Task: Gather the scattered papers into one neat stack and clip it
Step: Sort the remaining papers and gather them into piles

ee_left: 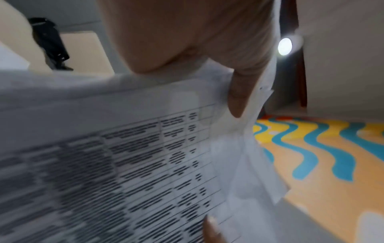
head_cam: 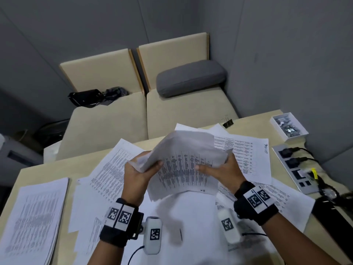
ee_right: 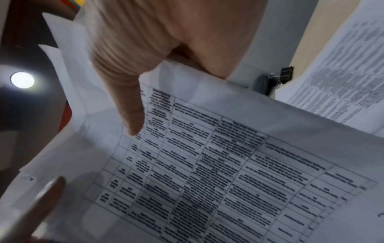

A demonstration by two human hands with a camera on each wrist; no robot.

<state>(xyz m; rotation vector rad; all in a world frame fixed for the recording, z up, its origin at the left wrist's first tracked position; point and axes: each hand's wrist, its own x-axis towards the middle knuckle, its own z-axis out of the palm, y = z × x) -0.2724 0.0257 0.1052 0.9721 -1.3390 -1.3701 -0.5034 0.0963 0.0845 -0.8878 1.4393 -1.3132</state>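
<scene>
Between both hands' grip (head_cam: pixel 179 169), sagging papers (head_cam: pixel 183 169).

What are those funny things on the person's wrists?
Both arms are bare, with no sleeves. Each wrist wears a black band carrying white tags printed with black square patterns. A small white camera with its own tag sits beside each wrist, and a thin black cable trails from the left one.

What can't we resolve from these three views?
- Printed text on the held sheaf: motion blur, all views.
- Sheet count in it: edges fanned and smeared, head view.
- Left hand fingers behind the sheaf: paper hides them.
- Contents of the white box: too small, head view.
- Side stack: cut off by the lower left edge.
</scene>
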